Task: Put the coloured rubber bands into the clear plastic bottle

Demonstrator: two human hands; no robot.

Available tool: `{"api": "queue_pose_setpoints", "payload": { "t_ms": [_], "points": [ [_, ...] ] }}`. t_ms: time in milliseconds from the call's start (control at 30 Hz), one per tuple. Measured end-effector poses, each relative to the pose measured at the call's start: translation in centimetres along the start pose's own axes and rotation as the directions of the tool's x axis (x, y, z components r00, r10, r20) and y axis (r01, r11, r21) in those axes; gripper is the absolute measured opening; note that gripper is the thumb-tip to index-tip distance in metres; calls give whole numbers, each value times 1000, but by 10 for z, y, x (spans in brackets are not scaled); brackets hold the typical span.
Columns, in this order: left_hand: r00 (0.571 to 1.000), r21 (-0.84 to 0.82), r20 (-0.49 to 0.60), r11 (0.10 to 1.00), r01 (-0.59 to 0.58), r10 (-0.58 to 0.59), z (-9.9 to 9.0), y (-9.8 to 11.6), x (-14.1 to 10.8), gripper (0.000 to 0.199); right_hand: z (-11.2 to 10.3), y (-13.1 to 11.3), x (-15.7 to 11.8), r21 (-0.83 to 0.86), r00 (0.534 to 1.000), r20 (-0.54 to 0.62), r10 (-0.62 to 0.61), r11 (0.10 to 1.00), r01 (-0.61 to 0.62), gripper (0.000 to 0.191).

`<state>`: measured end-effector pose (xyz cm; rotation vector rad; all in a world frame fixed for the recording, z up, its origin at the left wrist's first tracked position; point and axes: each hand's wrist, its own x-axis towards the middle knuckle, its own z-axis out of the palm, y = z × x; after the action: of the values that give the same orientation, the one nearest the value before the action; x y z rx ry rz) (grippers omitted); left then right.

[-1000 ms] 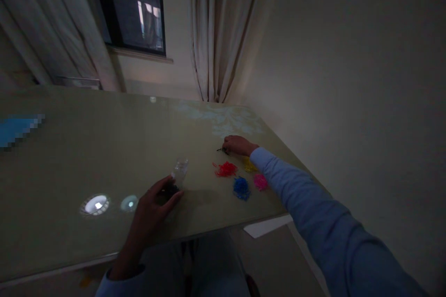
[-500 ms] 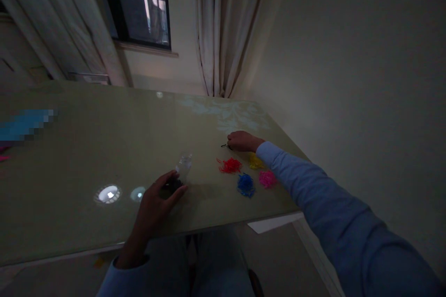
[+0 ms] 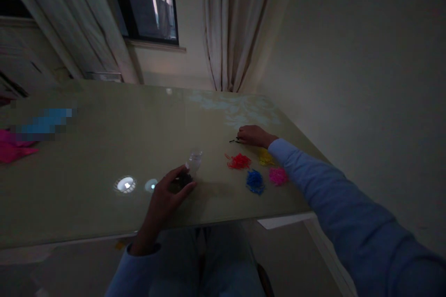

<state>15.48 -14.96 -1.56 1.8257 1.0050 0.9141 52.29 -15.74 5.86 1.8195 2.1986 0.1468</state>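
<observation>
Grasping a clear bottle in the left hand, with the thumb on the near side and the fingers round the far side of its lower part. Can see the neck above the fingers, leaning a little away to the right. Can make out a dark mass between thumb and fingertips, too dim to tell as inside the bottle or outside it. Cannot tell, either, about the base touching the bench.

Stretching the right arm in its blue sleeve across to the far right part of the bench. Holding the right hand low there, with fingers drawn together right beside a few short dark strands. Cannot tell about any strand pinched in the fingertips.

Nearer than the dark strands, four loose heaps, set close together: red to the left, yellow partly behind the right wrist, blue nearest the front edge, pink just beside the sleeve. Between bottle and red heap, a stretch of bare surface. Well apart, at the far left, a bright pink item near a blurred blue one.
</observation>
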Motion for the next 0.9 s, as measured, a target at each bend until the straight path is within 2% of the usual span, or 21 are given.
{"api": "queue_pose_setpoints", "payload": {
  "t_ms": [333, 600, 733, 900],
  "points": [
    [1000, -26, 13, 1000, -5, 6, 2, -2, 1, 53, 5, 10, -4, 174, 992, -117, 48, 984, -27, 20],
    [1000, -72, 9, 997, -27, 28, 5, -5, 2, 53, 17, 5, -7, 272, 983, -176, 59, 962, -9, 21],
    [999, -64, 12, 997, -34, 35, 5, -6, 3, 54, 23, 3, -7, 346, 976, -202, 84, 938, -9, 19],
    [997, -51, 12, 996, -74, 75, 5, -5, 3, 50, 17, 4, -9, 478, 949, -273, 160, 878, -10, 17]
  ]
}}
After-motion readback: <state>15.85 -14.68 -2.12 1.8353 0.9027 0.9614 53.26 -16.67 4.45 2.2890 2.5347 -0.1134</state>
